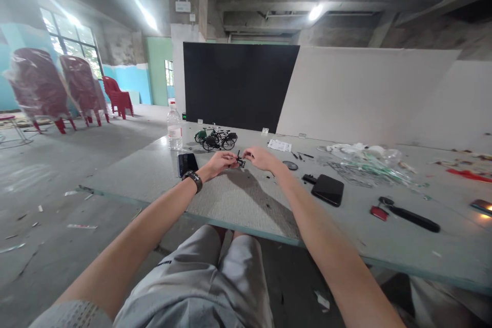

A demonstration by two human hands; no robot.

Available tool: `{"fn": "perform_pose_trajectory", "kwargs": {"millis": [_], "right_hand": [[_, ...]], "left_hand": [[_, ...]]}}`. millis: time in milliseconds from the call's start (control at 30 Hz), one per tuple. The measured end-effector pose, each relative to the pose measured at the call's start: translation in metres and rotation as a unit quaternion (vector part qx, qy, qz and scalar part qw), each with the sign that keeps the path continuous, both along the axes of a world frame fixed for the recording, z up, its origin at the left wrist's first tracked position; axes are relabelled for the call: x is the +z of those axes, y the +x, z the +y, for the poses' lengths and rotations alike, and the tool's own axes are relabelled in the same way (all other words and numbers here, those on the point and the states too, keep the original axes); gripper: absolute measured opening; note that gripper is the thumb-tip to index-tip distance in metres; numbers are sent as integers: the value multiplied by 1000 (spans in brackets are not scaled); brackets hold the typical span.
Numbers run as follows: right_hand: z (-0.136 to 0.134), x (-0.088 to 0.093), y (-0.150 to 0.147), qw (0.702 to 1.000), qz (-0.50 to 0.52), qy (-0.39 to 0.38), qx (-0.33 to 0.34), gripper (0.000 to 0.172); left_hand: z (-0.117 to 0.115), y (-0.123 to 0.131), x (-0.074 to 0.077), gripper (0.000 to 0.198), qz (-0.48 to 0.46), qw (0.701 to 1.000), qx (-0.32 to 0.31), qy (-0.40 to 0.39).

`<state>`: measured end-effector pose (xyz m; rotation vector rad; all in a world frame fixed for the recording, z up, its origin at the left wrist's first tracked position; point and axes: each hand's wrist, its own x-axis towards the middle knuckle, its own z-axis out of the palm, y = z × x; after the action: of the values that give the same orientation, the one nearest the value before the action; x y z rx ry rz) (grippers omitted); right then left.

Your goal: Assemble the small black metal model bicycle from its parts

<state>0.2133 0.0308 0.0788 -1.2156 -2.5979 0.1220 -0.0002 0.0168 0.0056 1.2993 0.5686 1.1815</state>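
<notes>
My left hand (221, 162), with a dark watch (193, 181) at the wrist, pinches a small black model bicycle part (241, 162) just above the table. Close on its right, my right hand (259, 158) has its fingers curled together at the part's upper end. What those fingertips hold, if anything, is too small to tell. Behind the hands stand assembled miniature bicycles (218, 139), black and green, overlapping one another. A loose round wheel-like piece (290, 165) lies right of my right hand.
A water bottle (174, 130) and a phone (187, 164) are at left. Rightward lie a paper sheet (279, 145), a black flat case (328, 189), plastic bags and sprues (374, 161), and a black-handled tool (413, 218). A black panel (238, 84) stands behind.
</notes>
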Motion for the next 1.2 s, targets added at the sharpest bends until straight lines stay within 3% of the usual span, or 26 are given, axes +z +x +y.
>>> {"fn": "perform_pose_trajectory", "kwargs": {"millis": [367,1200], "right_hand": [[16,-12,19,978,-138,-94,-125,25],[21,-17,33,978,-131,-95,-128,25]], "left_hand": [[-2,-1,2,38,20,1000,16,-8],[-6,0,3,37,24,999,23,-16]]}}
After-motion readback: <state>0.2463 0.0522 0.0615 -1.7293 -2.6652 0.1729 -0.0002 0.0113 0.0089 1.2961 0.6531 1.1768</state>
